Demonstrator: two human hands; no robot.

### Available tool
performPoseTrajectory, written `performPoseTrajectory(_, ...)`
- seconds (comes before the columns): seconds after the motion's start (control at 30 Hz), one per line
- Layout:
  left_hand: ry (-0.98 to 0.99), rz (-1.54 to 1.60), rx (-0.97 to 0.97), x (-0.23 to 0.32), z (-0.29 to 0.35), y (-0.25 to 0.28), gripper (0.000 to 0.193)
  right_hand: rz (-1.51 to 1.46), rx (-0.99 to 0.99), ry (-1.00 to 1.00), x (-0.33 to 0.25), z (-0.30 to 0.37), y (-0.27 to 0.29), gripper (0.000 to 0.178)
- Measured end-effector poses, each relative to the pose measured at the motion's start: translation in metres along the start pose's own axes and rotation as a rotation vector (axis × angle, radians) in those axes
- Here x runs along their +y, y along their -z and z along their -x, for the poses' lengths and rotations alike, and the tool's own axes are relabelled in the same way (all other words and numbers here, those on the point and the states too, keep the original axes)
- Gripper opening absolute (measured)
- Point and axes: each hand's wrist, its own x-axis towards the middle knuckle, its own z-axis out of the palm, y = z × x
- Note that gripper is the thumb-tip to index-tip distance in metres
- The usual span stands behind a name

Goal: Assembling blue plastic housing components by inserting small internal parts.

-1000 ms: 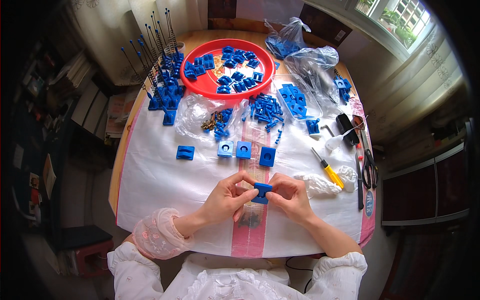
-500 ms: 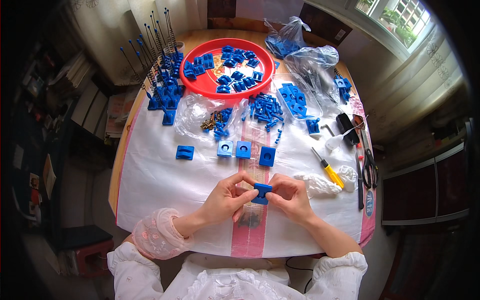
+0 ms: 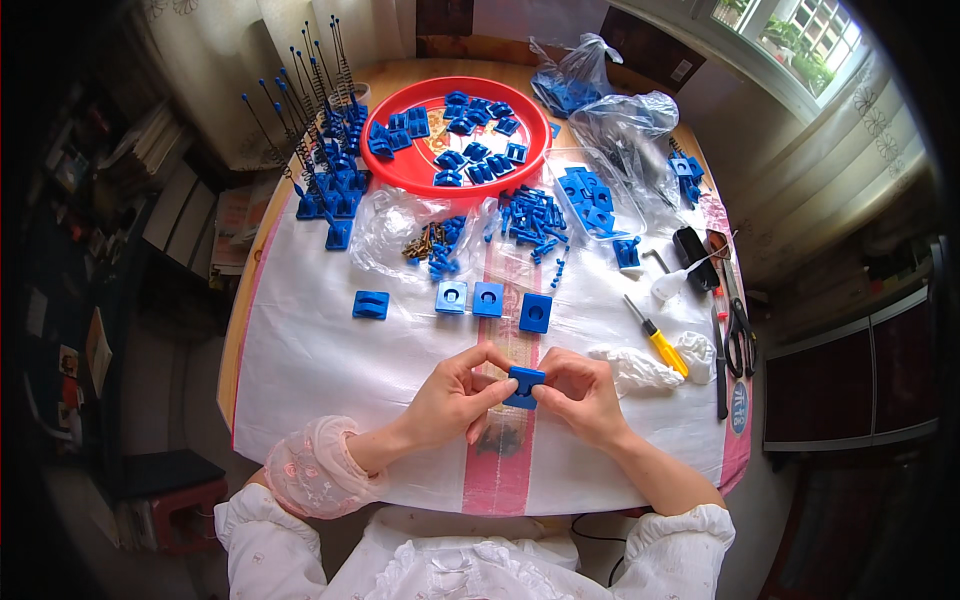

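Between both hands, over the pink stripe near the table's front, is a small square blue plastic piece (image 3: 522, 399). My left hand (image 3: 455, 395) pinches its left side between thumb and finger. From the other side, the thumb and forefinger of my right hand (image 3: 583, 400) press on it. My fingertips cover part of its face. Just beyond the hands lie a blue plate with a curved bridge (image 3: 370, 305), a shiny square with a round recess (image 3: 451, 297), a similar blue square (image 3: 488, 299) and another blue square (image 3: 534, 313).
A red round tray (image 3: 372, 165) holds blue parts. Blue stands with springs (image 3: 335, 190) crowd the far left. Small blue pins (image 3: 535, 218) and brass-coloured screws (image 3: 428, 240) lie on plastic bags. To the right are a yellow-handled screwdriver (image 3: 664, 350), scissors (image 3: 740, 335) and crumpled white tissue (image 3: 640, 370).
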Motion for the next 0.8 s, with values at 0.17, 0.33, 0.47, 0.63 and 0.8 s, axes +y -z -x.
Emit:
performPoseTrajectory(0.17,0.0,0.009,-0.004,-0.0006,0.0003,0.0004,0.015,-0.003,0.001,0.003,0.0012,-0.0001,0.0,0.008)
performPoseTrajectory(0.33,-0.006,0.01,-0.003,-0.0009,0.0004,0.0006,0.015,-0.012,-0.001,0.003,0.0011,-0.0001,-0.0001,0.008)
performPoseTrajectory(0.47,-0.01,0.02,0.011,-0.0005,0.0002,-0.0009,0.014,-0.041,0.0,0.0,0.0005,-0.0002,-0.0009,0.008)
performPoseTrajectory(0.63,-0.009,0.019,0.014,0.0006,0.0005,-0.0014,0.013,-0.023,-0.006,0.006,0.0025,0.0002,0.0005,0.008)
performPoseTrajectory(0.8,-0.002,0.0,0.01,0.0009,0.0005,-0.0011,0.013,-0.018,-0.004,0.006,0.0009,0.0001,-0.0001,0.008)
